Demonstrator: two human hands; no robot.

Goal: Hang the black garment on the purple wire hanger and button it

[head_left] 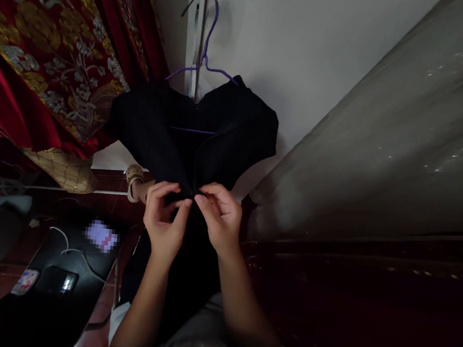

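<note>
A dark garment (pixel 245 125), black or navy, hangs on a purple wire hanger (pixel 204 63) against the wall, its front parted in a V. At the bottom of that V, my left hand (pixel 166 213) pinches the left front edge of the cloth between thumb and fingers. Close beside it, my right hand (pixel 221 214) pinches the other edge, thumb and forefinger nearly meeting the left thumb. Any button or zip pull between the fingertips is too dark and small to make out.
Red embroidered drapery (pixel 63 40) hangs at the left. Below it stands a black chair (pixel 77 256) with a phone (pixel 57 280) and a white cable. A beige clog (pixel 134 182) shows on a foot behind the garment. Plastic-covered bulk (pixel 367 143) leans at the right.
</note>
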